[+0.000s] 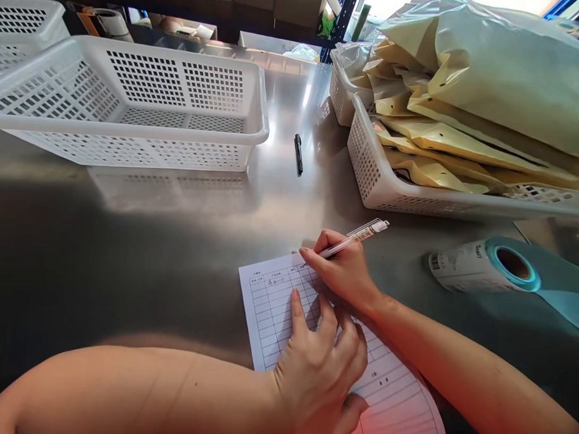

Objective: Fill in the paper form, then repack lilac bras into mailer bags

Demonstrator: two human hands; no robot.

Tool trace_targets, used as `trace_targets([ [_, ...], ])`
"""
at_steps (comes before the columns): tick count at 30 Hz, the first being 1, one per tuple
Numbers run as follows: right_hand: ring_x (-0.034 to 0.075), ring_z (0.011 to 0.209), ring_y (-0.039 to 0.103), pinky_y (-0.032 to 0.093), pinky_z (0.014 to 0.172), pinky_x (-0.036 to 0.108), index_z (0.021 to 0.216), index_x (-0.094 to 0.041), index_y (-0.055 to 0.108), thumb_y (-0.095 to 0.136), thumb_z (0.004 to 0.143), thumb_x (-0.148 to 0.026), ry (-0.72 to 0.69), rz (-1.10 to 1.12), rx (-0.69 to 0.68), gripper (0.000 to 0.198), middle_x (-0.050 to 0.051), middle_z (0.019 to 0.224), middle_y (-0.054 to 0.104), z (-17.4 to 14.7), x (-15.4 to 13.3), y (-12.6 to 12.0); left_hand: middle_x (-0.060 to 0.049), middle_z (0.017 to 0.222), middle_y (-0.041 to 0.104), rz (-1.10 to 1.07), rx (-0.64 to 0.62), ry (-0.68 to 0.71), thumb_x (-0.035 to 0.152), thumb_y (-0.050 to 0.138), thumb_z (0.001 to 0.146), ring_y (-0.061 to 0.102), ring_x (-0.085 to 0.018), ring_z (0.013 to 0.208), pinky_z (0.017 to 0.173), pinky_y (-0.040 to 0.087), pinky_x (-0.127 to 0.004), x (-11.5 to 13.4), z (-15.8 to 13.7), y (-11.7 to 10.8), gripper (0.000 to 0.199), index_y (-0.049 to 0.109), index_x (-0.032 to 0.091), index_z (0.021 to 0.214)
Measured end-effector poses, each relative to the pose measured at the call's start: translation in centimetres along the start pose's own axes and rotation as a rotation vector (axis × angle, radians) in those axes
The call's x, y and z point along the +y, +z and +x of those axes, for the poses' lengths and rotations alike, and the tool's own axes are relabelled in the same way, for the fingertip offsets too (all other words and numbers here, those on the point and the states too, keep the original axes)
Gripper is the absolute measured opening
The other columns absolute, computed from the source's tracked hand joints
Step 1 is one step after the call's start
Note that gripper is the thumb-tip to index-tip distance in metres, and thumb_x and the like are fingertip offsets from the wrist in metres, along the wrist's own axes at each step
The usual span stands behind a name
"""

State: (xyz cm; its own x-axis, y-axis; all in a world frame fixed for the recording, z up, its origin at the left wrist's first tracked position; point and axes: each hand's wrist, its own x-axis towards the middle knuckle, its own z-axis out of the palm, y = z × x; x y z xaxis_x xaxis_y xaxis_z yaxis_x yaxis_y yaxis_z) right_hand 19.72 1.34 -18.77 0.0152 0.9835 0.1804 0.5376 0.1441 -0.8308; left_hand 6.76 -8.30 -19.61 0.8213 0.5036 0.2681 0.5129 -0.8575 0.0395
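Note:
A printed paper form point(267, 317) with a ruled grid lies on the metal table, with some handwriting in its upper rows. My left hand point(317, 363) rests on the sheet, its fingers spread over the grid. Just above it, my right hand point(347, 269) grips a white pen point(365, 232) at the form's top right. The pen's tip is hidden behind my fingers. The form's lower right side curves and reaches the bottom edge of the view.
A white perforated basket point(169, 137) stands at the left, and a black marker point(298, 154) lies beside it. At the right, another white basket point(395, 195) carries stacked yellowish packages point(503, 85). Below that lies a label roll point(472, 268) on blue backing. The steel table point(150, 256) is shiny.

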Motion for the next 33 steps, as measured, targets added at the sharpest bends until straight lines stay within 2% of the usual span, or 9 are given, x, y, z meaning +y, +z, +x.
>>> trace_targets([
  [15, 0.006, 0.047, 0.036, 0.028, 0.044, 0.020, 0.056, -0.019, 0.044, 0.067, 0.074, -0.021, -0.011, 0.017, -0.003, 0.030, -0.008, 0.048, 0.043, -0.32, -0.04, 0.03, -0.015, 0.133, 0.053, 0.004, 0.001, -0.019, 0.057, 0.034, 0.092, 0.039, -0.045, 0.121, 0.092, 0.037, -0.074, -0.06, 0.24, -0.22, 0.064, 0.055, 0.012, 0.132],
  [23, 0.006, 0.046, 0.034, 0.027, 0.044, 0.021, 0.056, -0.019, 0.043, 0.067, 0.075, -0.021, -0.040, 0.036, -0.014, 0.031, -0.008, 0.048, 0.041, -0.47, -0.09, 0.10, -0.015, 0.134, 0.052, -0.020, -0.020, -0.004, 0.057, 0.032, 0.093, 0.037, -0.047, 0.123, 0.094, 0.034, -0.077, -0.20, 0.21, -0.27, 0.064, 0.054, 0.013, 0.133],
  [30, 0.009, 0.057, 0.049, 0.037, 0.050, 0.021, 0.074, -0.018, 0.058, 0.069, 0.080, -0.030, -0.011, 0.137, -0.098, 0.017, -0.003, 0.065, 0.058, -0.38, -0.25, -0.10, -0.016, 0.133, 0.053, -0.031, -0.025, 0.000, 0.057, 0.033, 0.093, 0.037, -0.047, 0.123, 0.093, 0.033, -0.078, -0.11, 0.29, -0.37, 0.063, 0.056, 0.013, 0.131],
  [33, 0.009, 0.053, 0.044, 0.034, 0.048, 0.022, 0.064, -0.018, 0.054, 0.069, 0.080, -0.033, 0.001, 0.098, -0.089, 0.027, -0.003, 0.059, 0.055, -0.36, -0.26, -0.20, -0.016, 0.132, 0.053, -0.030, -0.025, -0.003, 0.057, 0.034, 0.092, 0.037, -0.047, 0.122, 0.092, 0.034, -0.078, -0.07, 0.25, -0.43, 0.063, 0.056, 0.012, 0.131],
])
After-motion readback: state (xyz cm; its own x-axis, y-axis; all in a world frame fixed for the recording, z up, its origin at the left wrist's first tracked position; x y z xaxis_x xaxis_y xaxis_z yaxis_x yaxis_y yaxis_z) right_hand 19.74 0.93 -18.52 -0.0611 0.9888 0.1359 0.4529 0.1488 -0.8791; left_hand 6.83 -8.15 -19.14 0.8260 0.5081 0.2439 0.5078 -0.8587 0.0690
